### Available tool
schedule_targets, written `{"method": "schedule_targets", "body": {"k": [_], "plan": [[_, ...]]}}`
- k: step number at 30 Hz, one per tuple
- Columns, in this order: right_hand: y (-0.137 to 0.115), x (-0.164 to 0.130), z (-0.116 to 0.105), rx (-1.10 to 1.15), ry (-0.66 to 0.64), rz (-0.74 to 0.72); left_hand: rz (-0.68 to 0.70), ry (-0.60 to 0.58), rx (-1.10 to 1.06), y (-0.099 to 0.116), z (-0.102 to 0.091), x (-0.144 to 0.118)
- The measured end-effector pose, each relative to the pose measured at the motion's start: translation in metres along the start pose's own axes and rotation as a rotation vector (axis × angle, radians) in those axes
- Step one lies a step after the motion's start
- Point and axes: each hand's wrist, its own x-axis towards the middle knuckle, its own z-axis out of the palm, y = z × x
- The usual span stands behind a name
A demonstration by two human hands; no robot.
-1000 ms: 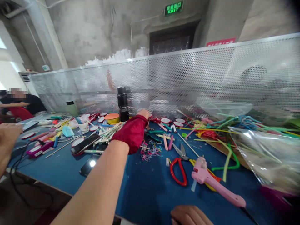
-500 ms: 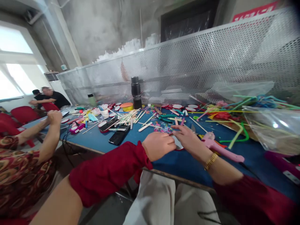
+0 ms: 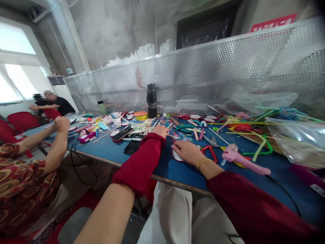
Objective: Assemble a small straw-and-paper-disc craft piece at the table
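Observation:
My left hand (image 3: 160,130) reaches out over the table, beside loose wooden sticks (image 3: 143,127) and small colourful bits (image 3: 179,136). Its fingers are bent together, and whatever is at their tips is hidden. Nearer the table edge, my right hand (image 3: 188,151) has its fingers curled over a round white disc with a red rim (image 3: 177,156). The hand covers much of that disc. Just right of it lie red-handled scissors or pliers (image 3: 212,154), whose blades point away, and a pink glue gun (image 3: 245,161) with a black cord.
A black bottle (image 3: 151,101) stands at the back by the perforated metal panel (image 3: 215,74). Phones (image 3: 132,147) lie to the left. Pipe cleaners (image 3: 261,147) and a clear plastic bag (image 3: 299,142) are on the right. At left sits another person, hands clasped (image 3: 62,124).
My left hand has left the disc and moved forward and left towards the sticks and bits. My right hand has shifted slightly left and nearer the edge with the disc. The view has turned slightly.

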Motion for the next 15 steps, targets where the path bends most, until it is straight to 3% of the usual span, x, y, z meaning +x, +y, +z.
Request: {"method": "schedule_targets", "body": {"k": [4,7,9,13,15], "plan": [[0.006,-0.003,0.011,0.080,0.013,-0.029,0.039,-0.008,-0.055,-0.009,0.009,-0.003],[0.011,0.001,0.010,0.131,0.014,-0.043,0.081,-0.051,-0.119,-0.012,0.007,-0.008],[0.013,0.003,0.009,0.161,0.021,-0.056,0.057,-0.018,-0.146,-0.012,0.005,-0.011],[0.016,0.005,0.009,0.225,0.016,-0.063,-0.193,0.158,-0.218,-0.010,-0.001,-0.018],[0.020,0.007,0.009,0.257,0.010,-0.069,-0.344,0.124,-0.216,-0.012,-0.004,-0.022]]}}
